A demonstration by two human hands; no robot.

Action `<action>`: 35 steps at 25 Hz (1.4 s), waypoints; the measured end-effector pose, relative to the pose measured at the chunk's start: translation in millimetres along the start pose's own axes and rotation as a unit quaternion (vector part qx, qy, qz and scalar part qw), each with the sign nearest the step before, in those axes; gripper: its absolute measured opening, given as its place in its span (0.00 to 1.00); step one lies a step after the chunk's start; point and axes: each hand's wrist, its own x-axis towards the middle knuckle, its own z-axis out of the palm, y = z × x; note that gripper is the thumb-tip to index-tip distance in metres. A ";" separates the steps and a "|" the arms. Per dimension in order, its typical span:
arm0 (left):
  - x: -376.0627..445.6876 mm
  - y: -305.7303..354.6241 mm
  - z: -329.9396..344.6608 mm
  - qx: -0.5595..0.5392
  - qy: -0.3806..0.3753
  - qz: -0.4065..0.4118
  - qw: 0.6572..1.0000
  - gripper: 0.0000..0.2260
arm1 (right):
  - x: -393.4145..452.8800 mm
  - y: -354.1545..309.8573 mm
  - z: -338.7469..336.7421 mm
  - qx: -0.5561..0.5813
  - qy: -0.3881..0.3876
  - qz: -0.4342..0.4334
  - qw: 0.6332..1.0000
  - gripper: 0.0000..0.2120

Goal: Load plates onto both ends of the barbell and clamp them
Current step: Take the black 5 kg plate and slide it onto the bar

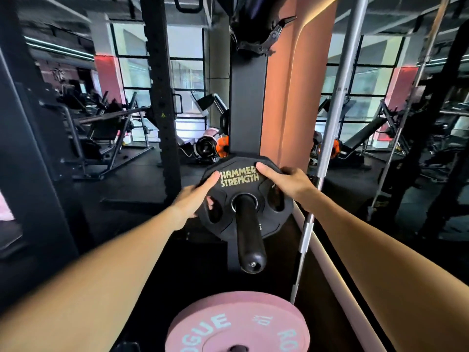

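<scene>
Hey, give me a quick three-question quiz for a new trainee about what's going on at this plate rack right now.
1. True or false: both hands grip the black plate.
2. What passes through that plate's centre hole? A) a chain B) a black peg C) nothing
3. What colour is the Rogue plate nearest the camera?

Key
1. True: the left hand and right hand grip opposite edges.
2. B
3. Pink
</scene>
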 end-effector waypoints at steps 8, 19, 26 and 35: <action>-46.9 -15.4 5.7 -0.098 0.035 0.057 0.993 0.47 | -72.0 13.5 -3.4 0.139 0.008 -0.005 0.990 0.21; -250.7 -68.1 -23.8 -0.118 0.057 0.085 0.988 0.24 | -289.5 17.1 22.5 0.141 0.139 -0.046 0.979 0.29; -354.8 -48.5 -156.7 -0.040 0.161 0.129 0.978 0.26 | -364.9 -66.1 98.7 0.188 0.074 -0.108 0.973 0.27; -436.1 -54.3 -369.8 0.055 0.374 0.206 0.903 0.27 | -390.6 -195.7 282.6 0.261 -0.129 -0.222 0.931 0.33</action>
